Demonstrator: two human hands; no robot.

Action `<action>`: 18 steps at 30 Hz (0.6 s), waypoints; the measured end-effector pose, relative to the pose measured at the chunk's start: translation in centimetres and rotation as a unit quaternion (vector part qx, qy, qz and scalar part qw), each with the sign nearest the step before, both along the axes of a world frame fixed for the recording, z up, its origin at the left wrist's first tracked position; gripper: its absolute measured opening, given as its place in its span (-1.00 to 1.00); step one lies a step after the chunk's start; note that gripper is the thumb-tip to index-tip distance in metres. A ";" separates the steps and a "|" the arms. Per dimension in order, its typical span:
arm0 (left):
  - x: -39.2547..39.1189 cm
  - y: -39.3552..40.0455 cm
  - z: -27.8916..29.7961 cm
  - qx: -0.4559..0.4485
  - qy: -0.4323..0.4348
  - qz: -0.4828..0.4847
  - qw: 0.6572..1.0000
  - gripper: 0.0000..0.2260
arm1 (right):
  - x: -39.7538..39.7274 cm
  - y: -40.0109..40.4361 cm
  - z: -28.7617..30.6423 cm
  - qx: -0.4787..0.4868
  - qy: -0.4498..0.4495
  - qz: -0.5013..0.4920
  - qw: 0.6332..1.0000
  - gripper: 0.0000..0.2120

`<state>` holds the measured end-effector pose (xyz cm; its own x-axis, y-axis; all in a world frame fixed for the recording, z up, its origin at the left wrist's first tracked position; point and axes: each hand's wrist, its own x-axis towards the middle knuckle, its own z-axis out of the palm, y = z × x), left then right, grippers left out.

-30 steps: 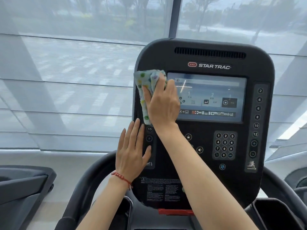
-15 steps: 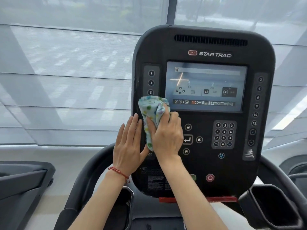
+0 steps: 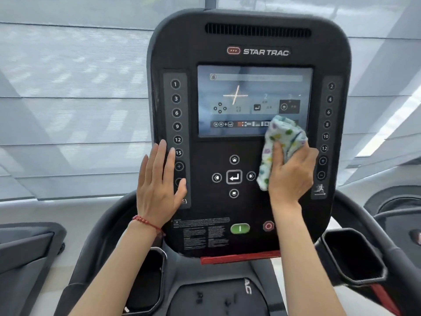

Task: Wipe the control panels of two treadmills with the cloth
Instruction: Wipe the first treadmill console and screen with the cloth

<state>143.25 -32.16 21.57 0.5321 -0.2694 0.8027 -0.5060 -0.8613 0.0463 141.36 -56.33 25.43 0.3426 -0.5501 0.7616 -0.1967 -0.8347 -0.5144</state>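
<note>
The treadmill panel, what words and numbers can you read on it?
"STAR TRAC": brand at the top of the control panel.
"1, 3, 6, 9, 12, 15": left button strip.
"2, 4, 6, 8, 10, 12": right button strip.
"2": faint, on the screen.
"AC": letters on the deck below.
Warning print and other screen text: too small to read.

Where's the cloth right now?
In the head view, the cloth is bunched in the right hand against the control panel, over the screen's lower right corner, right of the arrow buttons.
</note>
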 end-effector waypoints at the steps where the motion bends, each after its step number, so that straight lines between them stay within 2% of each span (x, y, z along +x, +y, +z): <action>1: 0.1 0.0 -0.1 -0.003 -0.001 -0.001 1.000 -0.52 | -0.1 -0.4 0.0 0.016 0.001 -0.005 1.000 -0.48; 3: 0.1 -0.1 -0.3 -0.009 0.000 -0.001 1.000 -0.51 | -0.1 0.3 0.2 0.053 0.006 -0.006 0.999 -0.48; 5: 0.1 -0.1 -0.4 -0.013 -0.002 -0.001 1.000 -0.52 | -0.3 2.7 0.0 0.046 0.019 0.018 0.999 -0.50; 11: 0.0 -0.1 -0.4 -0.004 -0.008 0.006 1.000 -0.53 | -1.1 10.0 -2.8 -0.127 0.059 0.127 0.982 -0.58; 14: -0.2 -0.2 -0.2 0.000 -0.007 0.016 1.000 -0.53 | -0.9 8.0 -2.7 -0.168 0.046 0.136 0.975 -0.59; 18: -0.8 -0.4 -0.3 0.001 -0.012 0.039 0.999 -0.53 | -1.5 2.0 -3.0 -0.106 0.038 0.060 0.992 -0.54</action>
